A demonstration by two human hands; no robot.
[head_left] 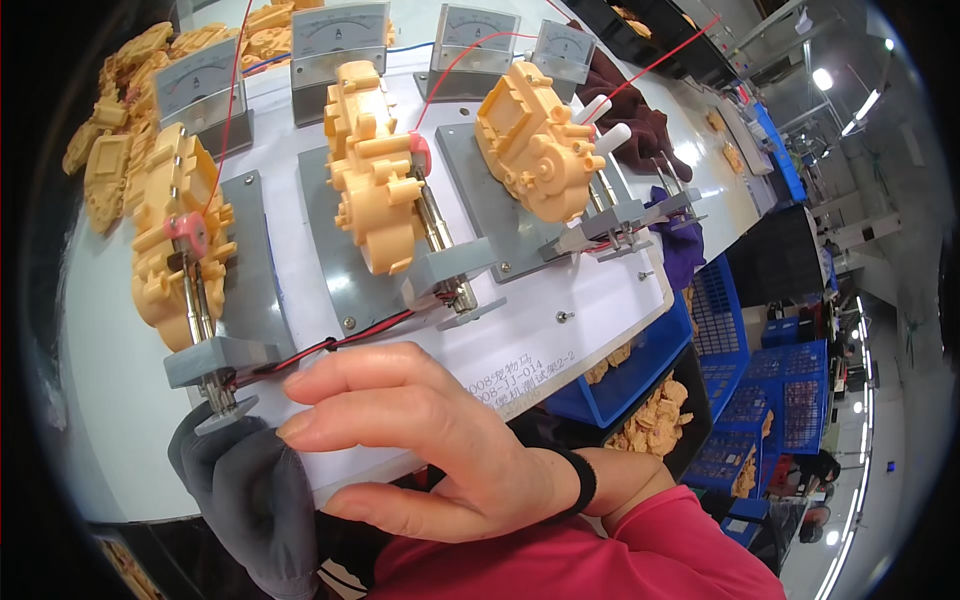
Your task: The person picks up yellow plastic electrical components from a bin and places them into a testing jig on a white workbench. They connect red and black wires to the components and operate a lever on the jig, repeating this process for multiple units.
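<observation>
My left hand, in a dark grey glove, has its fingers curled just below the round metal end of the left test fixture's plunger; what the fingers hold, if anything, is hidden. Bare, with a black band at the wrist, my right hand hovers beside that fixture, thumb and fingers apart, holding nothing. A yellow-orange plastic gearbox housing stands in the left fixture, a pink part and metal rods against it. Two similar housings, a middle one and a right one, sit on grey plates.
Several analogue meters stand behind the fixtures, joined by red wires. More yellow-orange housings are piled at the far left. Blue crates and a bin of yellow parts stand right of the board. A dark cloth lies beyond.
</observation>
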